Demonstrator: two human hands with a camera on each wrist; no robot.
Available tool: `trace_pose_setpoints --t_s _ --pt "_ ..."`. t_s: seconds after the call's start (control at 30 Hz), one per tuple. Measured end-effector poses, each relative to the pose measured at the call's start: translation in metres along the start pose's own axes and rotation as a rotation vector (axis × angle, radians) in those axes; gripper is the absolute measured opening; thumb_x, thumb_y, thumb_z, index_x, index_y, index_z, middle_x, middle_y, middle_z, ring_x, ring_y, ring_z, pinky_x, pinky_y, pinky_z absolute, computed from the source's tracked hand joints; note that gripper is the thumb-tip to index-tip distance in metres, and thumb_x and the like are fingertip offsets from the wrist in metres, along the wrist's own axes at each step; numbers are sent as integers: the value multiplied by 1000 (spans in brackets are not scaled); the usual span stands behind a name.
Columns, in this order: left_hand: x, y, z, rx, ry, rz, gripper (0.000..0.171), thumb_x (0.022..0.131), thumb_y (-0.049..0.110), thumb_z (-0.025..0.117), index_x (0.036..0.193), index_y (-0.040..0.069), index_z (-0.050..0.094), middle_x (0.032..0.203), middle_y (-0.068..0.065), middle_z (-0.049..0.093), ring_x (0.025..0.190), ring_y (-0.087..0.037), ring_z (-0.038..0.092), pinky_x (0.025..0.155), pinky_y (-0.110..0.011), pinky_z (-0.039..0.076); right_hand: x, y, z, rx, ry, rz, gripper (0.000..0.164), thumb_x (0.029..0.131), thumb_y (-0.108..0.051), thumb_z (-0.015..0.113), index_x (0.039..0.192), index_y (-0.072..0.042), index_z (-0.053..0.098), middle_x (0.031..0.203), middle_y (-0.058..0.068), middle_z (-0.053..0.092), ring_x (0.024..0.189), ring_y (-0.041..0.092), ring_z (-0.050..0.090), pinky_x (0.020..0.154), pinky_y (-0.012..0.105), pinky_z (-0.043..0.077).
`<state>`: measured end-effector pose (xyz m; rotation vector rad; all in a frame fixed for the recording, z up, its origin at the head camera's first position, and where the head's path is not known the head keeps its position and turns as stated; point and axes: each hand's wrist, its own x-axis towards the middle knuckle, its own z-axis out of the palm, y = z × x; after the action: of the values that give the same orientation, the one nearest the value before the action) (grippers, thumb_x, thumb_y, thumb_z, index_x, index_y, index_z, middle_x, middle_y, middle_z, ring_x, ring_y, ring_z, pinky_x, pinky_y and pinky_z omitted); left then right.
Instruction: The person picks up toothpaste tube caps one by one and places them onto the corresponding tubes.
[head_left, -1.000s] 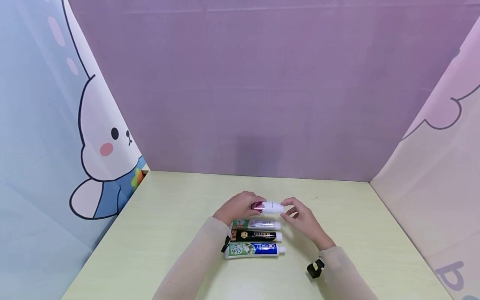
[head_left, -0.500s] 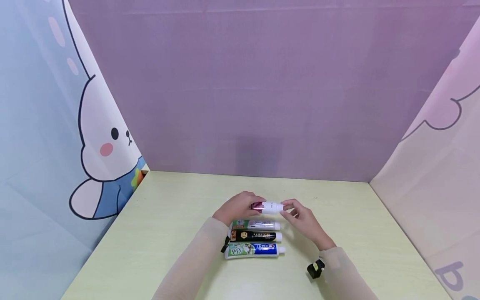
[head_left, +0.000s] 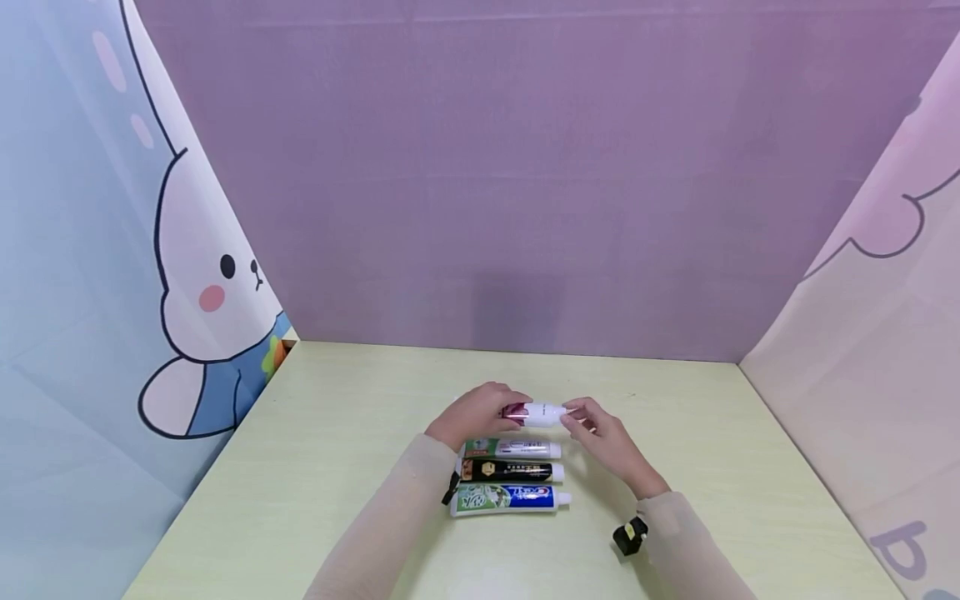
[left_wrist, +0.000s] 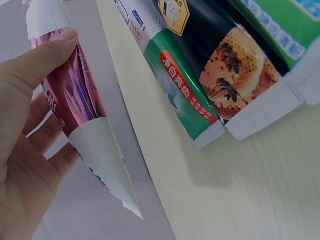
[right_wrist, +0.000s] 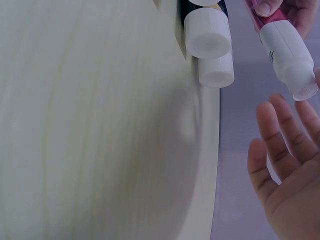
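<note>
A white and dark-red toothpaste tube [head_left: 536, 414] is held raised above the table, lying sideways. My left hand [head_left: 480, 412] grips its printed end, with the thumb on top in the left wrist view and the flat tail [left_wrist: 112, 170] pointing away. At the tube's other end, the thumb and index finger of my right hand [head_left: 607, 437] pinch the white cap [right_wrist: 302, 87]. The remaining right fingers [right_wrist: 280, 150] are spread in the right wrist view; the thumb is mostly outside it.
On the table [head_left: 360, 400], nearer me, lie a green-white toothpaste tube [head_left: 517, 450], a black one [head_left: 517, 472] and a blue-green one [head_left: 510, 498] side by side, caps to the right. A purple backdrop [head_left: 480, 183] stands behind, with printed curtains [head_left: 75, 292] at both sides.
My right thumb and index finger have drawn closer together at the cap and shifted slightly around it. The left hand and tube have stayed in place.
</note>
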<state>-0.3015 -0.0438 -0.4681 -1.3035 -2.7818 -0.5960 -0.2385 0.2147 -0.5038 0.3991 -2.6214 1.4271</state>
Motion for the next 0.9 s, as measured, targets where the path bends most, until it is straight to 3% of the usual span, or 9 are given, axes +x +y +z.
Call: trace_pose_setpoints --t_s 0.13,0.37,0.6,0.9 --pt "1 1 -1 4 -6 -14 46 91 27 76 135 19 65 113 5 68 98 -9 59 93 -28 50 1 1 -1 1 2 -51 39 97 -26 69 130 -11 56 114 12 66 87 21 64 72 31 54" --pt "2 2 -3 -20 -13 -42 46 91 26 76 135 21 65 113 6 68 98 -8 58 93 -28 50 4 0 -3 -2 16 -113 34 91 -14 76 122 -15 61 117 8 66 87 20 66 71 30 56" --pt "3 0 -1 -25 -12 -36 46 91 26 76 135 21 65 112 7 68 97 -7 58 92 -26 50 5 -1 -3 -19 21 -96 31 92 -13 75 120 -19 62 116 4 66 87 19 66 74 31 56" --pt "3 -1 -1 -31 -2 -38 45 91 26 77 133 21 66 113 7 68 97 -7 58 93 -27 50 6 -1 -5 -10 0 -42 30 94 -21 72 122 -21 62 114 3 67 82 20 63 67 31 55"
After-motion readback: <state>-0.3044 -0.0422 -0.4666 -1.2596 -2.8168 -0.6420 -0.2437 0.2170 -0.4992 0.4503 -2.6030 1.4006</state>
